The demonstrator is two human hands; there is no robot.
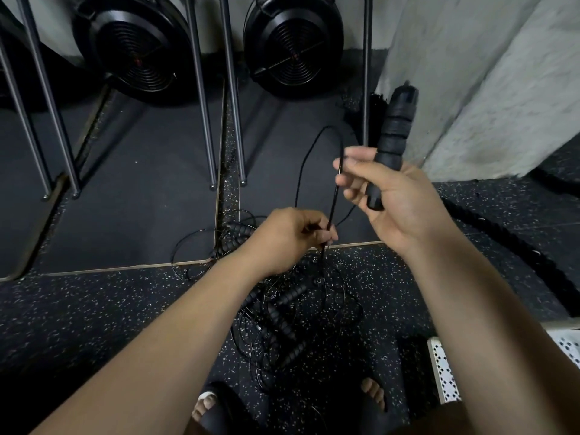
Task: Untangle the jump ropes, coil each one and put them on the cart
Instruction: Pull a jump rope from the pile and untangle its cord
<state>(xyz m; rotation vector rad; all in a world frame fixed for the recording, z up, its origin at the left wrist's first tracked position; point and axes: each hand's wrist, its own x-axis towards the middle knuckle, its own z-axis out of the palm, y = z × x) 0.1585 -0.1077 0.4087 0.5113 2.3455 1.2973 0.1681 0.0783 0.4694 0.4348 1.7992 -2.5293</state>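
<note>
There is open rubber floor (94, 309) on the near side of the fingers, speckled, running up to the pale edge of two dark mats (131, 183) beyond them. The right hand (392, 196) is raised, its fingers curled round the lower end of a black foam handle (392, 136) that stands upright above them. Just below those fingertips the left hand (292, 240) pinches a thin black cord (334, 196) between thumb and fingers; the cord runs straight up to the right fingertips, then loops over and falls away on the far side.

Straight under the left fingers lies the tangle of jump ropes (288, 312) on the floor — several ribbed handles and loose wire mixed together. Beyond the hands stand slanting metal legs (232, 89) and two black fan housings (138, 48), close to the mats. Right of the raised fingers a concrete pillar (470, 73) crowds in, with a thick braided rope (518, 243) trailing past its foot.

The cart (442, 368) shows only as a white perforated corner, cut off by the right forearm. How many ropes are in the tangle I cannot tell — black on black.
</note>
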